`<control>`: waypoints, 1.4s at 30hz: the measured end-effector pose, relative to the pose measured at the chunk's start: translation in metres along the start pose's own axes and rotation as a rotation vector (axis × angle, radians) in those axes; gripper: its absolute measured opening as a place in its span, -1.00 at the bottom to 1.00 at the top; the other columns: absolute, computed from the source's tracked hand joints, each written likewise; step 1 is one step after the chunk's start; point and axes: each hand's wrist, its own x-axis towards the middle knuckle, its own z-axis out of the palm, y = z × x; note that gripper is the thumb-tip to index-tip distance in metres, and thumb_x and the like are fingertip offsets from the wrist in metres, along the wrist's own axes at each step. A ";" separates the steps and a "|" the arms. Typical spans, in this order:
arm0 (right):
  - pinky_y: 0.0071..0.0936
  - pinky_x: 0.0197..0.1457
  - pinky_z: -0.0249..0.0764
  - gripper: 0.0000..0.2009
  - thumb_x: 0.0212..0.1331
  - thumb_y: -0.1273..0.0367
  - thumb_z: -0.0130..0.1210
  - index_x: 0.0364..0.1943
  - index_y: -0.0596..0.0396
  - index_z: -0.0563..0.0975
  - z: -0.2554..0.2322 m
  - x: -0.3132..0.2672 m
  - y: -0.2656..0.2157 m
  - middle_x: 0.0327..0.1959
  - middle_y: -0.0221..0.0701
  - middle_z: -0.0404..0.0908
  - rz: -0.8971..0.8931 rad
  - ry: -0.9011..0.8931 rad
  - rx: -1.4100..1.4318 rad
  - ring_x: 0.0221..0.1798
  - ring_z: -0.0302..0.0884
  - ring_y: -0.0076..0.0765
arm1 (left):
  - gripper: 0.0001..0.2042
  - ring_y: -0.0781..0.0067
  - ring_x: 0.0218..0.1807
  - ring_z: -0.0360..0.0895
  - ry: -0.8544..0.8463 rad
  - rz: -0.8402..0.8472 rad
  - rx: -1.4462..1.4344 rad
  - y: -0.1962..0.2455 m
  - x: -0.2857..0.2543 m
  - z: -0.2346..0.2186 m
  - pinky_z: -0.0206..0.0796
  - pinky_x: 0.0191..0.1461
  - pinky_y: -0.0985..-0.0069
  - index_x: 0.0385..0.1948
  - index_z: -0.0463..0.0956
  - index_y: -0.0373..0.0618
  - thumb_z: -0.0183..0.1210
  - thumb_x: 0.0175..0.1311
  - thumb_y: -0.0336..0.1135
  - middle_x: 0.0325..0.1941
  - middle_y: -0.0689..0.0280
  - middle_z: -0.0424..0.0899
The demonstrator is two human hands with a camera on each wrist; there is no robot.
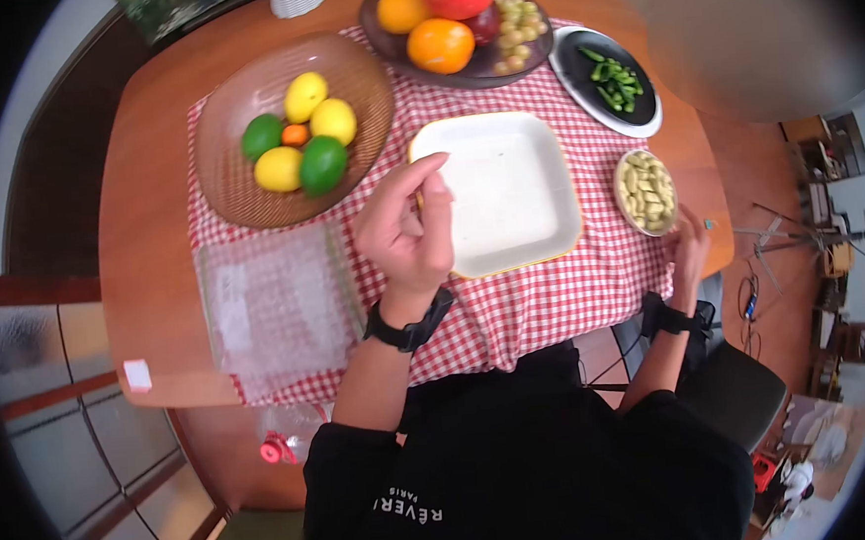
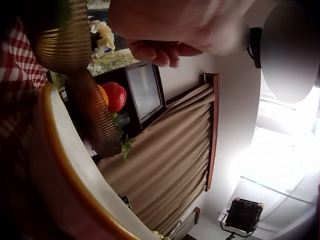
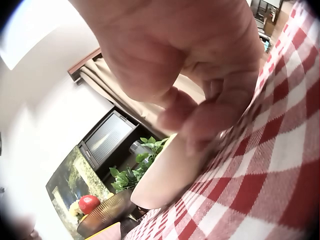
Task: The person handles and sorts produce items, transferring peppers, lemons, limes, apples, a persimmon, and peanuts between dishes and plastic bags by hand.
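My left hand (image 1: 405,227) hovers over the left side of a white square dish (image 1: 512,196) with a yellow rim. Its fingers are loosely bent, thumb and forefinger tips close together, and nothing shows between them. In the left wrist view the dish's rim (image 2: 70,155) curves below that hand. On the right, my right hand (image 1: 686,245) is at the near right side of a small bowl (image 1: 620,199) of pale, bean-like pieces (image 1: 648,192). Bent, slightly blurred fingertips (image 3: 205,122) overlap the pale bowl's outer wall (image 3: 162,175) in the right wrist view.
A ribbed brown bowl (image 1: 224,174) holds lemons and green fruit at left. Near it lies a clear rectangular tray (image 1: 281,304). Behind the dish stand a fruit bowl (image 1: 384,50) and a plate (image 1: 575,93) of cut green pieces. A red checked cloth (image 1: 476,332) covers the table's middle.
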 end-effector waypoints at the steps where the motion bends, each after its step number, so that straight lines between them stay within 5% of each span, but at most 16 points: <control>1: -0.60 -0.73 0.04 -0.56 0.47 0.35 -0.07 0.33 0.26 0.52 -0.006 0.006 0.004 -0.70 -0.52 0.39 -0.020 0.048 0.037 -0.78 0.09 -0.66 | -0.82 0.58 -0.44 0.57 0.009 -0.015 -0.034 -0.002 -0.002 -0.001 0.36 -0.31 0.64 -0.08 0.70 -0.38 0.18 0.38 -0.60 -0.38 0.27 0.71; 3: -0.61 -0.75 0.00 -0.59 0.50 0.35 -0.06 0.33 0.21 0.51 -0.016 0.006 -0.004 -0.71 -0.53 0.36 -0.072 0.012 0.219 -0.78 0.12 -0.65 | -0.81 0.57 -0.39 0.57 0.004 -0.007 -0.051 -0.001 -0.001 -0.003 0.37 -0.26 0.64 -0.04 0.67 -0.41 0.15 0.41 -0.60 -0.35 0.27 0.68; 8: -0.64 -0.66 -0.01 -0.59 0.52 0.38 -0.06 0.33 0.31 0.48 0.039 -0.036 -0.118 -0.70 -0.57 0.24 -0.112 -0.263 0.733 -0.74 0.08 -0.68 | -0.80 0.51 -0.21 0.62 0.022 -0.073 -0.158 0.006 0.009 0.002 0.45 -0.14 0.61 0.02 0.64 -0.39 0.16 0.44 -0.58 -0.14 0.20 0.68; 12: -0.60 -0.61 0.09 -0.60 0.48 0.44 -0.08 0.30 0.37 0.48 0.096 -0.050 -0.164 -0.69 -0.56 0.25 -0.203 -0.556 0.774 -0.71 0.10 -0.64 | -0.71 0.27 -0.08 0.65 -0.225 -0.019 0.322 0.044 0.032 0.004 0.50 -0.11 0.45 0.07 0.63 -0.28 0.28 0.33 -0.49 0.03 0.09 0.62; 14: -0.58 -0.53 0.24 -0.64 0.47 0.45 -0.07 0.24 0.29 0.54 0.122 -0.037 -0.163 -0.67 -0.53 0.34 -0.202 -0.700 0.748 -0.67 0.19 -0.62 | -0.69 -0.07 0.05 0.62 -0.335 0.028 0.552 0.054 0.043 -0.007 0.50 0.10 0.20 0.07 0.62 -0.29 0.31 0.33 -0.38 0.03 0.00 0.63; 18: -0.57 -0.48 0.29 -0.69 0.47 0.46 -0.01 0.19 0.23 0.59 0.170 -0.011 -0.146 -0.58 -0.51 0.44 -0.092 -0.748 0.740 -0.61 0.27 -0.60 | -0.64 -0.15 0.10 0.61 -0.407 0.007 0.903 0.047 0.081 -0.056 0.46 0.18 0.11 0.10 0.61 -0.27 0.32 0.34 -0.29 0.04 -0.06 0.64; 20: -0.56 -0.47 0.29 -0.71 0.46 0.47 -0.02 0.16 0.25 0.59 0.177 -0.007 -0.137 -0.57 -0.51 0.45 -0.030 -0.766 0.833 -0.60 0.28 -0.59 | -0.54 -0.20 0.14 0.60 -0.630 -0.049 1.197 0.035 0.098 -0.080 0.45 0.21 0.06 0.17 0.56 -0.27 0.34 0.33 -0.18 0.06 -0.13 0.65; 26: -0.51 -0.45 0.29 -0.73 0.44 0.42 -0.02 0.07 0.26 0.60 0.170 -0.003 -0.112 -0.56 -0.47 0.46 0.161 -0.897 1.079 -0.58 0.28 -0.55 | -0.41 -0.29 0.12 0.61 -0.874 -0.117 1.356 -0.012 0.110 -0.090 0.47 0.21 0.02 0.21 0.51 -0.32 0.40 0.26 -0.09 0.08 -0.21 0.65; 29: -0.50 -0.46 0.30 -0.75 0.43 0.44 -0.03 0.03 0.25 0.61 0.166 0.004 -0.111 -0.56 -0.45 0.46 0.162 -0.784 1.038 -0.58 0.29 -0.53 | -0.42 -0.29 0.08 0.64 -0.891 -0.120 1.340 -0.027 0.116 -0.082 0.51 0.15 0.01 0.19 0.51 -0.33 0.42 0.24 -0.12 0.04 -0.20 0.68; 33: -0.49 -0.43 0.26 -0.75 0.45 0.45 -0.07 0.01 0.19 0.62 0.166 -0.005 -0.118 -0.54 -0.50 0.43 0.237 -0.734 1.007 -0.56 0.25 -0.55 | -0.44 -0.26 0.04 0.67 -0.876 -0.130 1.278 0.024 0.113 -0.057 0.54 0.10 0.03 0.17 0.53 -0.34 0.44 0.22 -0.16 0.00 -0.18 0.70; 35: -0.50 -0.44 0.29 -0.75 0.45 0.45 -0.07 -0.01 0.19 0.63 0.167 -0.004 -0.116 -0.55 -0.50 0.44 0.160 -0.784 1.019 -0.56 0.27 -0.56 | -0.49 -0.22 0.01 0.68 -0.623 0.024 1.162 0.051 0.094 -0.019 0.56 0.05 0.05 0.12 0.56 -0.34 0.44 0.20 -0.21 0.01 -0.16 0.69; 37: -0.51 -0.45 0.30 -0.75 0.44 0.45 -0.07 0.00 0.19 0.63 0.168 -0.005 -0.115 -0.55 -0.50 0.44 0.161 -0.779 1.000 -0.57 0.28 -0.58 | -0.49 -0.20 -0.01 0.68 -0.619 -0.150 0.898 0.068 0.060 0.026 0.56 0.06 0.07 0.12 0.56 -0.33 0.45 0.20 -0.22 0.01 -0.15 0.69; 39: -0.51 -0.44 0.30 -0.75 0.44 0.44 -0.06 0.01 0.20 0.62 0.172 -0.004 -0.115 -0.55 -0.51 0.43 0.198 -0.784 0.968 -0.57 0.27 -0.58 | -0.49 -0.21 0.00 0.68 -0.804 -0.005 0.841 0.035 0.036 0.035 0.55 0.08 0.07 0.14 0.54 -0.32 0.45 0.20 -0.25 0.01 -0.15 0.69; 42: -0.50 -0.41 0.30 -0.75 0.44 0.43 -0.05 0.02 0.20 0.62 0.173 -0.005 -0.115 -0.55 -0.52 0.43 0.225 -0.767 0.973 -0.56 0.26 -0.58 | -0.46 -0.12 -0.05 0.74 -0.830 0.035 0.817 0.001 0.024 0.063 0.57 0.06 0.19 0.17 0.55 -0.29 0.47 0.19 -0.22 0.02 -0.07 0.74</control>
